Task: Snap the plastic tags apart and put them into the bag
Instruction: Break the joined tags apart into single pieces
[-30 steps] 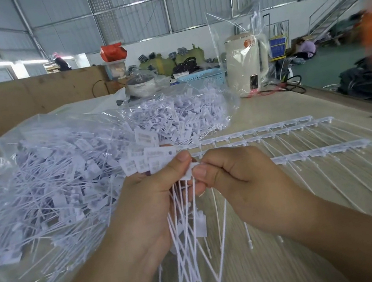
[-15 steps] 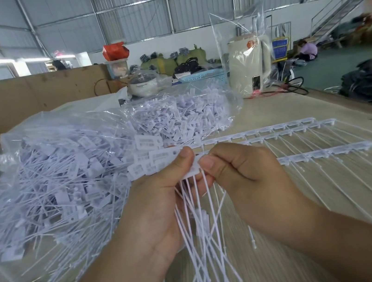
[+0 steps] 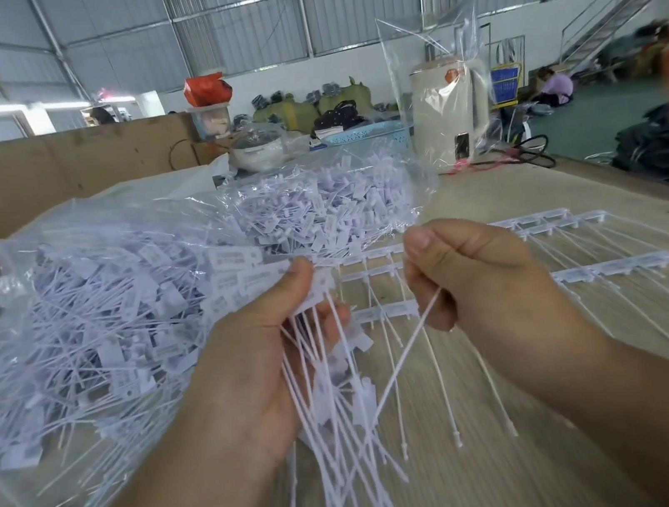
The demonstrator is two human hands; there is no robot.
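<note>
My left hand (image 3: 253,362) grips a bundle of white plastic tags (image 3: 337,419), thumb pressed on their flat heads, the thin tails hanging down toward me. My right hand (image 3: 476,274) is a little to the right of it and pinches a single tag (image 3: 401,352) whose tail slants down to the left. A large clear bag (image 3: 87,336) full of loose tags lies at the left of the wooden table (image 3: 511,466). Several uncut strips of joined tags (image 3: 589,270) lie flat behind my right hand.
A cream kettle (image 3: 447,117) under an upright clear bag stands at the back of the table, beside a blue basket (image 3: 366,134) and a pot (image 3: 257,151). A cardboard wall (image 3: 28,187) runs along the back left. The table's right edge drops to the floor.
My hands were together on the tag heads; now my right hand has pulled away to the right with one tag, separated from the bundle in my left hand.
</note>
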